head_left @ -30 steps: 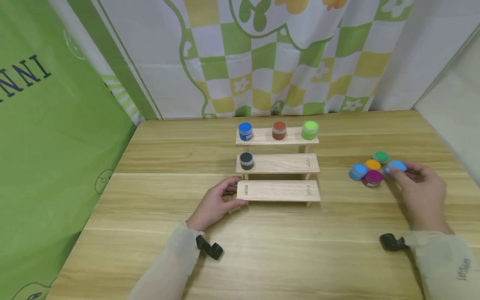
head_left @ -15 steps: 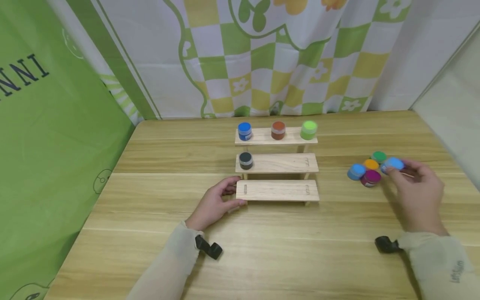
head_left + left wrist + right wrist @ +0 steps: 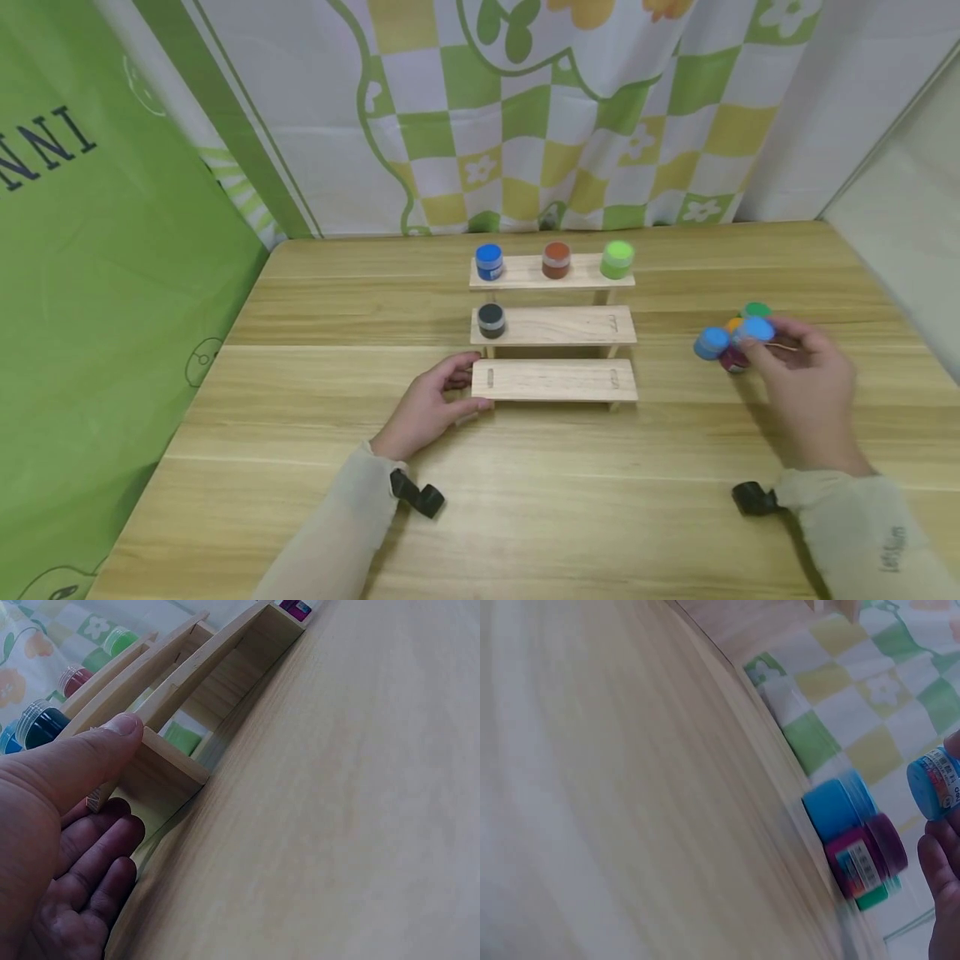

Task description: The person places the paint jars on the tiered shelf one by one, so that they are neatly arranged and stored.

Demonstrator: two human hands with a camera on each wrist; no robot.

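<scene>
My right hand pinches a light-blue paint jar above the right side of the table. In the right wrist view this jar hangs apart from the jars on the table. Below it cluster another light-blue jar, a purple jar, an orange jar and a green jar, partly covered by the held one. My left hand grips the left end of a three-step wooden shelf, thumb at the front edge of the lowest step, fingers behind.
Along the top step stand a dark-blue jar, a brown jar and a light-green jar. A black jar is at the middle step's left end. Behind the wooden table hangs a checked curtain.
My right hand has carried the light-blue jar leftward, over the cluster, where it now covers part of the orange and purple jars. The left hand stays on the shelf.
</scene>
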